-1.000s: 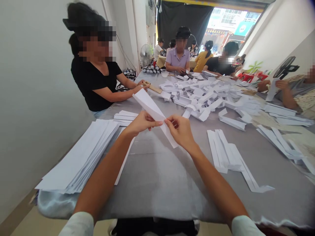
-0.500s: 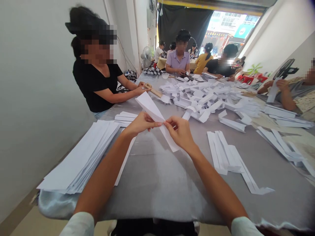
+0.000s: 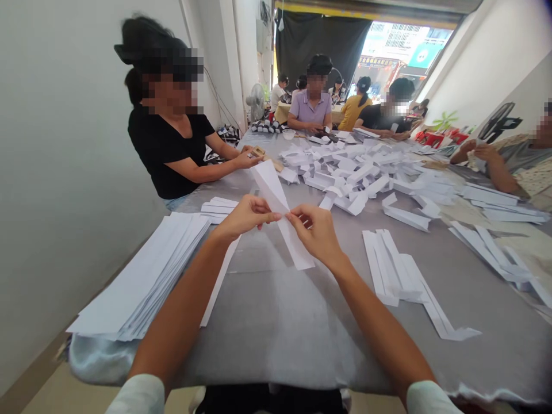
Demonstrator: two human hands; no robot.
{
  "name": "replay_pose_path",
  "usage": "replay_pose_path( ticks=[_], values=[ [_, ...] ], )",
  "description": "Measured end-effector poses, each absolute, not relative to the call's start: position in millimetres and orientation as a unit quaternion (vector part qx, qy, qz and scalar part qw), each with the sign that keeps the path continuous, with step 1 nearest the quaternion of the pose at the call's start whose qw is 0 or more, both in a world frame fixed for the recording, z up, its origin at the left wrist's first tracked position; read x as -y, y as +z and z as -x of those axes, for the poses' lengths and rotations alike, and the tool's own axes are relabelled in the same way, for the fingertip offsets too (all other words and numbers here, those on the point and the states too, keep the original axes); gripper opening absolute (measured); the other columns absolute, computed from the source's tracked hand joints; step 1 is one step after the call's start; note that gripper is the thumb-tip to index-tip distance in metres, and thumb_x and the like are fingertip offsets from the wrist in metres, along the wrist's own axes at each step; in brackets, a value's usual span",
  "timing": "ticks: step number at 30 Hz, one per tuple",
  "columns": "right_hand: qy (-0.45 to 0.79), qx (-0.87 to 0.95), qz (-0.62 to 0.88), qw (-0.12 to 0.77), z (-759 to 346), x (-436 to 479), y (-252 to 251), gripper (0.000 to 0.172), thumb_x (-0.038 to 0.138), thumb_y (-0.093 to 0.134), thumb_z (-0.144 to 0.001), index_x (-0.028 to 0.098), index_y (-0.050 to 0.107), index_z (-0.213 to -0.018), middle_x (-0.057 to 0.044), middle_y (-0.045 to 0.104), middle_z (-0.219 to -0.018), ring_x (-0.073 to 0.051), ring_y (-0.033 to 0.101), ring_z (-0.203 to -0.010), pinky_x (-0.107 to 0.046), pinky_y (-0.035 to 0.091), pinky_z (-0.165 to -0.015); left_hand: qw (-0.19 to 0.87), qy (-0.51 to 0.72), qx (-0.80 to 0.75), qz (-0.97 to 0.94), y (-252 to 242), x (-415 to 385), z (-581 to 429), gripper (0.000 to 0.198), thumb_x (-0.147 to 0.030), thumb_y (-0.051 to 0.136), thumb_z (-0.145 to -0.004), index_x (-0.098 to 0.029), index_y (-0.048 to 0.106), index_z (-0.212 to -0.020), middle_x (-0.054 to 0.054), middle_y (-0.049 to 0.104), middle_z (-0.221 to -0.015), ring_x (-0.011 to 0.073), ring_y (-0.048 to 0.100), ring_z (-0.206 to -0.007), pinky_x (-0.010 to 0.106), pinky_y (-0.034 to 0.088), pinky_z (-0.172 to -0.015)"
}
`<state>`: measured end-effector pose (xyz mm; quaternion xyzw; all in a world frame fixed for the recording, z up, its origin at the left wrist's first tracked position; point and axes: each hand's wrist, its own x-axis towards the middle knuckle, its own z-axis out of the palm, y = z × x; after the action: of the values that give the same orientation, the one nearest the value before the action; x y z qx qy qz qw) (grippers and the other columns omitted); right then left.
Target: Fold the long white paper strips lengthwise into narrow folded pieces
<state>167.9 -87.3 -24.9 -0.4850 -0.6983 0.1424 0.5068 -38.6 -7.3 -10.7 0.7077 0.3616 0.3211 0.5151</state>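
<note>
A white paper strip (image 3: 297,247) is held above the grey-covered table (image 3: 276,328), slanting from upper left to lower right. My left hand (image 3: 251,217) pinches it near its middle with thumb and fingers, from the left side. From the right, my right hand (image 3: 314,230) pinches the same strip, the two thumb tips almost touching at a crease. The upper part of the strip is wider and leans away from me. Under my left forearm lies another white strip (image 3: 219,282), partly hidden by the arm.
A stack of flat white sheets (image 3: 142,276) lies at left, with a smaller stack (image 3: 218,208) behind. Folded strips (image 3: 394,270) lie at right; a large paper heap (image 3: 353,167) lies beyond. Co-workers sit or stand around, one in black (image 3: 172,149) at left.
The strip's upper end has swung to the right and turned somewhat more upright. My hands have hardly moved and keep their pinch. The right-hand person's hands and paper have lowered slightly.
</note>
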Motion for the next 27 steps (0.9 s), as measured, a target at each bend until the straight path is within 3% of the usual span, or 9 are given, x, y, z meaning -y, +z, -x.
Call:
replay_pose_path(
  ticks=[8, 14, 22, 27],
  values=[
    [0.188, 0.683, 0.479, 0.519, -169, 87, -23, 0.023, 0.038, 0.067, -0.102, 0.022, 0.083, -0.096, -0.004, 0.082, -0.091, -0.017, 0.069, -0.07, -0.028, 0.051, -0.061, 0.515, 0.334, -0.335, -0.715, -19, 9, 28, 0.043, -0.05, 0.094, -0.074, -0.013, 0.083, -0.094, 0.006, 0.073, -0.078, 0.0127, 0.056, -0.063, 0.023, 0.043, -0.049],
    [0.164, 0.694, 0.485, 0.506, -173, 88, -22, 0.023, 0.031, 0.066, -0.102, 0.024, 0.085, -0.092, -0.003, 0.082, -0.086, -0.018, 0.069, -0.071, -0.029, 0.049, -0.064, 0.503, 0.344, -0.354, -0.71, -15, 9, 28, 0.047, -0.053, 0.094, -0.071, -0.012, 0.083, -0.091, 0.008, 0.074, -0.076, 0.0132, 0.057, -0.061, 0.024, 0.042, -0.05],
    [0.185, 0.692, 0.49, 0.498, -172, 87, -22, 0.026, 0.038, 0.067, -0.102, 0.022, 0.083, -0.088, -0.002, 0.079, -0.081, -0.018, 0.068, -0.07, -0.028, 0.047, -0.063, 0.506, 0.325, -0.337, -0.724, -13, 14, 26, 0.042, -0.05, 0.094, -0.074, -0.012, 0.083, -0.085, 0.005, 0.067, -0.065, 0.0127, 0.054, -0.059, 0.024, 0.038, -0.049],
    [0.16, 0.704, 0.5, 0.478, -172, 87, -24, 0.032, 0.036, 0.063, -0.103, 0.02, 0.08, -0.081, -0.001, 0.073, -0.071, -0.017, 0.063, -0.064, -0.029, 0.043, -0.06, 0.505, 0.31, -0.346, -0.728, -10, 14, 29, 0.042, -0.05, 0.095, -0.072, -0.013, 0.085, -0.089, 0.009, 0.075, -0.074, 0.0151, 0.061, -0.064, 0.024, 0.042, -0.051]
  ],
)
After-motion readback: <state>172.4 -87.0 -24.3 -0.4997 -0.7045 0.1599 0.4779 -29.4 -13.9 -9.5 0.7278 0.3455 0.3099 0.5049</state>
